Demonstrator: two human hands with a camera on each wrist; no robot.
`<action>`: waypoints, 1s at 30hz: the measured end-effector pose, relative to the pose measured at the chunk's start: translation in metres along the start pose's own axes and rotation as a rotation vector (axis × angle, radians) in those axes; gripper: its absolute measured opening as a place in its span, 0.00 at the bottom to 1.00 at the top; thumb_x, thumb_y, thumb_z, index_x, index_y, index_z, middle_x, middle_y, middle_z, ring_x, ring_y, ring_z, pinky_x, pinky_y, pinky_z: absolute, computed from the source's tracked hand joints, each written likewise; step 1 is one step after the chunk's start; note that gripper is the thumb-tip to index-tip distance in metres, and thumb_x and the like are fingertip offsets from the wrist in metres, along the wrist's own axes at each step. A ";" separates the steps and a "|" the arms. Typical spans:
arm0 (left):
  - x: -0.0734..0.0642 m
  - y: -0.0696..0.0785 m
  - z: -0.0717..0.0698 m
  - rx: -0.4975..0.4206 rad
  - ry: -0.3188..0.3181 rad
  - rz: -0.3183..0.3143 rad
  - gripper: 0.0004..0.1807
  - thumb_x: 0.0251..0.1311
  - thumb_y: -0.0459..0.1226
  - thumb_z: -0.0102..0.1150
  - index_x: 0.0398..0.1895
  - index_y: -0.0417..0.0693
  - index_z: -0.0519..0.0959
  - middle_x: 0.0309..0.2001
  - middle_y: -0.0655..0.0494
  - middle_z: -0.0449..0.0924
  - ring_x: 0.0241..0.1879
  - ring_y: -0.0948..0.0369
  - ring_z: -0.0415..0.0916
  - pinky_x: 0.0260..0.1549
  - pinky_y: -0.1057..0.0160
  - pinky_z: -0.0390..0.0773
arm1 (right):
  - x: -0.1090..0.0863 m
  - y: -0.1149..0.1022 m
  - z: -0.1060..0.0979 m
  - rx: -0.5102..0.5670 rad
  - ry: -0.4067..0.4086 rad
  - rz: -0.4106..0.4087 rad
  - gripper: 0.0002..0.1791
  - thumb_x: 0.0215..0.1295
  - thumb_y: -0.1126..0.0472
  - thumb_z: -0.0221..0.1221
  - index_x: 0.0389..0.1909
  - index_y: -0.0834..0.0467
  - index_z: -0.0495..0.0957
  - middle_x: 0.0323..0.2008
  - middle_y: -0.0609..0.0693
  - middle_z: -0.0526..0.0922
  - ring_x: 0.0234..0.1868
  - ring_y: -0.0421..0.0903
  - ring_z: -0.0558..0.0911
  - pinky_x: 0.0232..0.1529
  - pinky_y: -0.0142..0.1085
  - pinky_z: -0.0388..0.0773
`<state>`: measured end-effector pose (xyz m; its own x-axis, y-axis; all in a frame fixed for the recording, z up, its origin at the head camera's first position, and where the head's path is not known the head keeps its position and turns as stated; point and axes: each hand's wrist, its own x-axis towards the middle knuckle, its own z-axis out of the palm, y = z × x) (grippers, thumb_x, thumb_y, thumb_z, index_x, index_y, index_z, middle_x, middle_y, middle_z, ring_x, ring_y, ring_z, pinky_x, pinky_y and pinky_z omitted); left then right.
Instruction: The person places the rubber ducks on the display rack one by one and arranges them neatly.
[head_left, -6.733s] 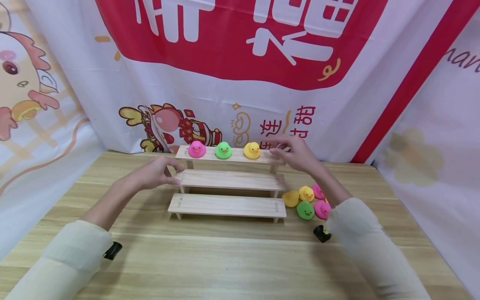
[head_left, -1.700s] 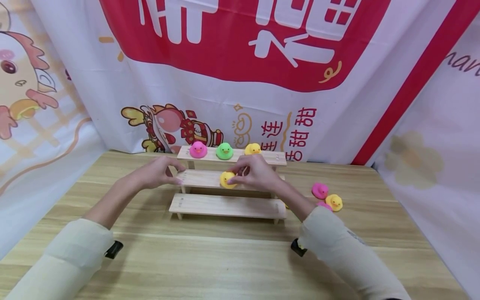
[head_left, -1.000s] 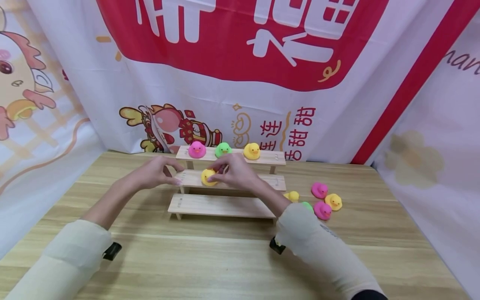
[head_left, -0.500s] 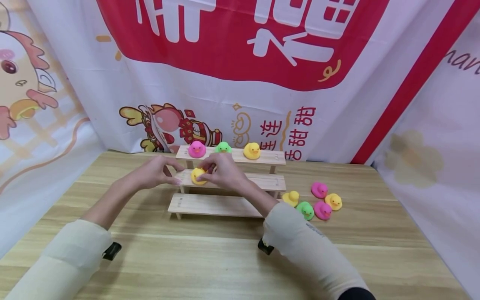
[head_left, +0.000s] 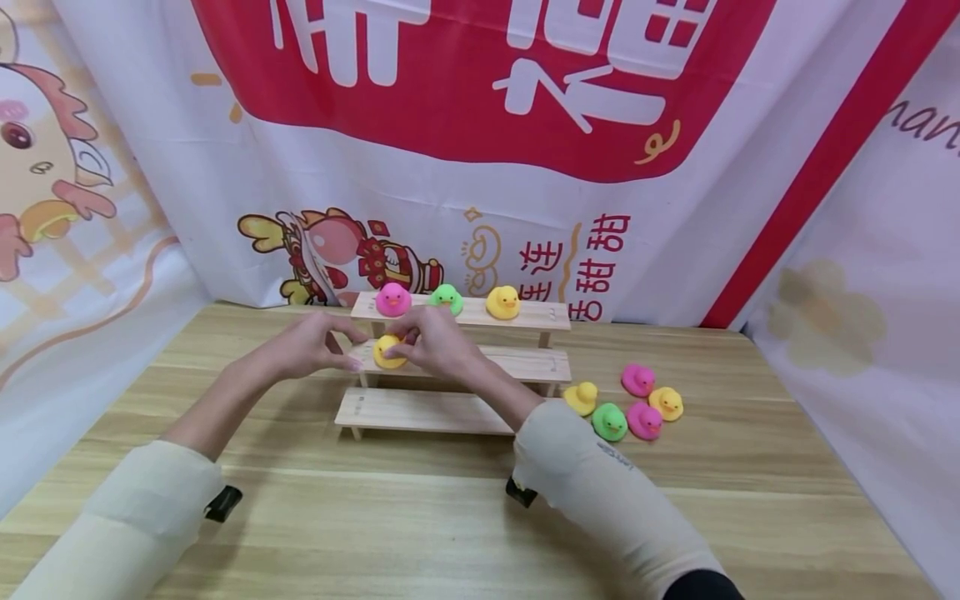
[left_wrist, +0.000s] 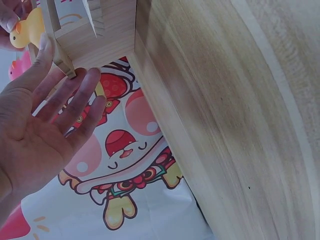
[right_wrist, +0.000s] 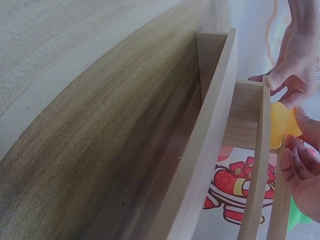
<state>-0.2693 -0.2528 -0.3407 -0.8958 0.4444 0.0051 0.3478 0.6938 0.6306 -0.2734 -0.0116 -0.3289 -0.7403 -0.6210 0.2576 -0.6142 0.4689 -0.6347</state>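
Note:
In the head view my right hand (head_left: 442,343) pinches a yellow rubber duck (head_left: 386,353) between thumb and fingers, at the left end of the middle step of a three-step wooden display stand (head_left: 517,362). My left hand (head_left: 309,346) holds that step's left end. The left wrist view shows the left thumb (left_wrist: 44,50) on the board, with the other fingers extended below. A pink duck (head_left: 393,299), a green duck (head_left: 448,297) and another yellow duck (head_left: 503,302) sit in a row on the top step. The right hand partly covers the green one.
Several loose ducks lie on the wooden table (head_left: 375,525) right of the stand, among them a green duck (head_left: 610,422) and a pink duck (head_left: 645,421). The bottom step (head_left: 427,410) is partly behind the right forearm. A printed cloth (head_left: 450,192) hangs behind.
The right hand has carried the yellow duck leftward along the middle step to its left end, with only a slight shift in the last half second. The left hand has stayed in place.

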 end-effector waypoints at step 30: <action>0.000 0.003 0.000 0.009 0.005 -0.002 0.23 0.58 0.33 0.76 0.54 0.30 0.83 0.54 0.32 0.83 0.35 0.56 0.86 0.38 0.58 0.87 | -0.040 0.010 -0.023 -0.013 0.026 -0.059 0.17 0.68 0.62 0.70 0.54 0.64 0.85 0.43 0.56 0.87 0.40 0.44 0.84 0.37 0.26 0.81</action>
<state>-0.2682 -0.2514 -0.3387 -0.8978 0.4403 0.0073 0.3484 0.7001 0.6233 -0.2557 0.0324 -0.3286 -0.7092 -0.6315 0.3135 -0.6607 0.4401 -0.6081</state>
